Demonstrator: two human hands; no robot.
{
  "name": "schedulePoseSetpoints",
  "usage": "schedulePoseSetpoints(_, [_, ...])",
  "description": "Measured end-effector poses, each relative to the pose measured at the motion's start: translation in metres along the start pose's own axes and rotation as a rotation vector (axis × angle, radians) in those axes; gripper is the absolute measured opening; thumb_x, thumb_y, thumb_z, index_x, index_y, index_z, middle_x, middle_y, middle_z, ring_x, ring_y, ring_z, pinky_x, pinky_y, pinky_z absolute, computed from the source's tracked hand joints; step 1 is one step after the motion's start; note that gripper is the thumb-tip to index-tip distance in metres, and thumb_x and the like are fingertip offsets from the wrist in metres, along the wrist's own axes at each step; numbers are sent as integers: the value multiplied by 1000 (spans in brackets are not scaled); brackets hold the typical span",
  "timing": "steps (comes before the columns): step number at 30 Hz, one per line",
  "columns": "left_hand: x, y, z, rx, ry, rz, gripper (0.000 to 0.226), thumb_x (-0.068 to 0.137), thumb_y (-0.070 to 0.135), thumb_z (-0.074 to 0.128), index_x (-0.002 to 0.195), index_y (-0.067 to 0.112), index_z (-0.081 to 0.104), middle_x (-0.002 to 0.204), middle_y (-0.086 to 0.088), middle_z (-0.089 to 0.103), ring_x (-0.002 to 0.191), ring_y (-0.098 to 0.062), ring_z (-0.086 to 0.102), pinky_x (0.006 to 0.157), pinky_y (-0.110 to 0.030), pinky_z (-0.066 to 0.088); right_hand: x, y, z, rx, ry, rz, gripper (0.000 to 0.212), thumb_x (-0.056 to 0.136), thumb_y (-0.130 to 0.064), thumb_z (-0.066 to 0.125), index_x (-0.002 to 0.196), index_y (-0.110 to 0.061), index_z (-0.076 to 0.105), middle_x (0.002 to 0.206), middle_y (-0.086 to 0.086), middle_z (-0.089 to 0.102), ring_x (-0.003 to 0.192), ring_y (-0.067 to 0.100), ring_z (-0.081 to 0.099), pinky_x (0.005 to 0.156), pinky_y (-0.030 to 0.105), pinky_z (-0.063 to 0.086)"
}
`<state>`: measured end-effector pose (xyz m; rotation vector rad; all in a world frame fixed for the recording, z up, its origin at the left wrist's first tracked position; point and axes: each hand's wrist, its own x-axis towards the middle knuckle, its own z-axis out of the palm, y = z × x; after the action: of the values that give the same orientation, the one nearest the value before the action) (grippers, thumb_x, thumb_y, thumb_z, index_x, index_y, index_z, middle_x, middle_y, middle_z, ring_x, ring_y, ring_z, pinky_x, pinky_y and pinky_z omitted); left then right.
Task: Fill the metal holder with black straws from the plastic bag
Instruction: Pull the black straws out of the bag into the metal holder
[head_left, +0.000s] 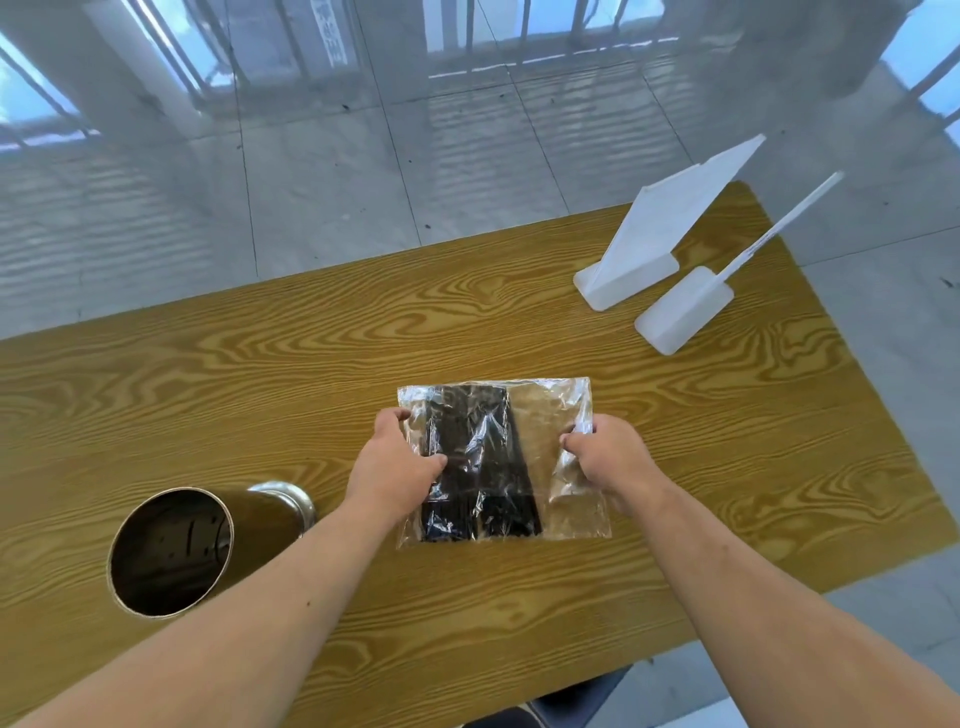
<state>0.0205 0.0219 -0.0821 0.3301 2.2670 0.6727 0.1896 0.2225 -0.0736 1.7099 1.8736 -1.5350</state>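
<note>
Quick count of what's out: one clear plastic bag (550, 415), one metal holder (171, 551), two white plastic sign stands and two bare hands.

The bag sits about mid-worktop, and inside it there's a single flat bundle of black straws (467, 415), packed too tight to count. They fill the left half of the bag and the right half is just crinkly see-through film. The left hand (395, 462) has the bag's left edge, fingers curled over the side and thumb pressed down on top of the straws. The right hand (605, 457) pinches the right edge, fingers curled into the plastic. Can't tell if the bag is lying flat or lifted a touch.

The holder is a shiny round canister standing to the left of the bag, near the left forearm but apart from the bag, with its open mouth facing up at the camera.

The two stands are at the far right corner, side by side: the wider stand (654, 244) shows its broad panel, and the narrower stand (685, 306) is seen nearly edge-on.

The worktop (260, 374) is yellowish wood with a bold swirly grain. Beyond it is a pale grey tiled floor (311, 182) with striped light and shadow across it, and barred windows run along the back with bright sky behind them.
</note>
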Motion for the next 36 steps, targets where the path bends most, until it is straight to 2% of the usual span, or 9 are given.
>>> schedulePoseSetpoints(5, [-7,9,-20,15,52,173,85,95,23,78,158,25,23,65,3,49,51,-10,46,40,-20,35,-6,-16,-9,140,-72,-78,2,108,-14,63,107,-14,66,103,14,79,77,31,81,72,53,69])
schedulePoseSetpoints(8, [-12,22,-40,48,85,274,67,96,23,75,150,31,36,69,4,48,46,-4,42,40,-19,35,-13,-36,-14,220,-105,-154,5,109,-12,61,111,-13,65,90,3,84,64,21,77,56,39,66])
schedulePoseSetpoints(13, [-24,48,-92,-6,148,347,37,95,19,72,130,28,63,117,-1,66,39,-5,40,41,-16,38,-31,-87,-22,298,-142,-292,8,110,-13,59,116,-11,64,94,5,85,60,18,74,47,29,57])
schedulePoseSetpoints(16, [-36,65,-128,79,218,381,49,92,27,76,139,22,61,118,-2,60,52,-4,48,52,-14,45,-46,-125,-23,299,-161,-392,9,110,-13,58,116,-14,64,94,6,84,61,19,74,49,30,56])
schedulePoseSetpoints(18, [-46,76,-154,174,263,403,77,87,46,82,152,20,51,120,4,48,71,-5,59,66,-13,49,-56,-153,-21,323,-181,-447,9,110,-13,57,116,-14,65,92,9,84,63,20,73,50,31,56])
schedulePoseSetpoints(20, [-55,84,-177,268,297,430,109,77,66,82,162,17,34,125,8,34,101,-15,63,92,-32,58,-68,-181,-19,345,-189,-506,10,110,-12,57,116,-14,65,91,10,83,62,20,72,51,31,56])
schedulePoseSetpoints(23, [-68,93,-211,400,360,481,128,75,70,80,168,16,10,130,9,21,132,-28,51,116,-47,44,-84,-223,-18,373,-212,-595,9,109,-11,57,113,-14,65,84,6,81,57,18,69,49,31,55])
schedulePoseSetpoints(29, [-94,100,-277,729,694,569,119,89,60,73,165,-3,8,147,-18,34,140,-33,43,125,-42,36,-113,-294,-13,391,-228,-731,7,108,-13,62,103,-16,66,68,2,69,46,15,62,40,25,44])
schedulePoseSetpoints(36, [-132,112,-332,617,827,506,101,87,46,80,162,-2,32,136,-15,45,128,-35,53,113,-45,47,-145,-348,8,431,-280,-871,14,107,-8,62,95,-16,66,57,-2,61,37,14,50,37,24,38])
